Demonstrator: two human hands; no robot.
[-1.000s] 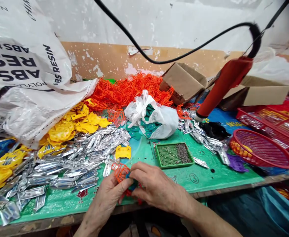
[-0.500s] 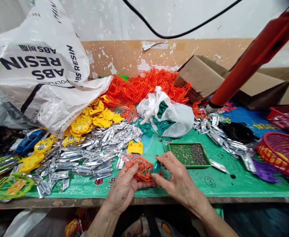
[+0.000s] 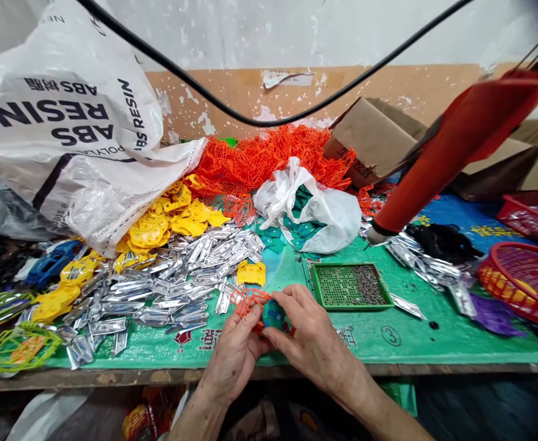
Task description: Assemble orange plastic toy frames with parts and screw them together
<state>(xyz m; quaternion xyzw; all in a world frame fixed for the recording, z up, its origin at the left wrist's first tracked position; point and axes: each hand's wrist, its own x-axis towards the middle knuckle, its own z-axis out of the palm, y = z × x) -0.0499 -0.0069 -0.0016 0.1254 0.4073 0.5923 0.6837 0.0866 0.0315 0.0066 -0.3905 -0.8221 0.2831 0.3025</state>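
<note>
Near the front of the table, my left hand [image 3: 236,352] is closed on an orange lattice frame [image 3: 249,300]. My right hand [image 3: 306,337] pinches a dark green plastic piece [image 3: 274,315] and presses it against the frame's right side. Fingers hide much of both parts, so how they fit together cannot be seen. Just beyond the frame lies a yellow plastic part [image 3: 251,273]. To the right stands a shallow green tray [image 3: 325,305] of small dark screws.
Silver strips [image 3: 172,294] and yellow parts [image 3: 190,214] are heaped on the left under a white sack [image 3: 89,153]. Behind are an orange frame pile [image 3: 269,156] and a white bag [image 3: 337,220] of green pieces. A red electric screwdriver [image 3: 448,159] hangs at right, near red baskets [image 3: 521,294].
My right hand has moved left, bringing the green piece onto the orange frame, which has turned. The hanging red tool has swung down and left, and the black cable sags lower.
</note>
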